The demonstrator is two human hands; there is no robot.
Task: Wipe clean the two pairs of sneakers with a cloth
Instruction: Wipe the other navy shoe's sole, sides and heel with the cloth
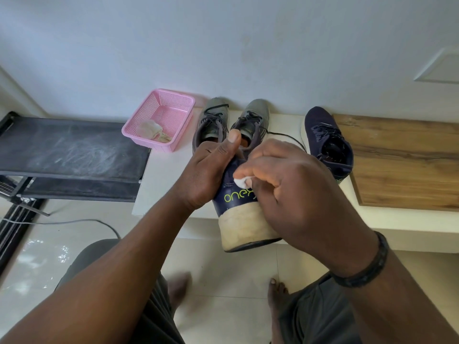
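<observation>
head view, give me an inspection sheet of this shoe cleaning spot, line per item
surface: white ledge against the wall, wood panel at its right end
job's things: navy sneaker held heel toward camera; its mate and grey sneaker pair on the ledge; white cloth on the held heel
clutter: pink basket holding a crumpled rag
hands: left hand grips the sneaker; right hand pinches the cloth
cables: grey cable on the floor
surroundings: dusty black rack at left, tiled floor

Cloth mostly hidden inside right hand
</observation>
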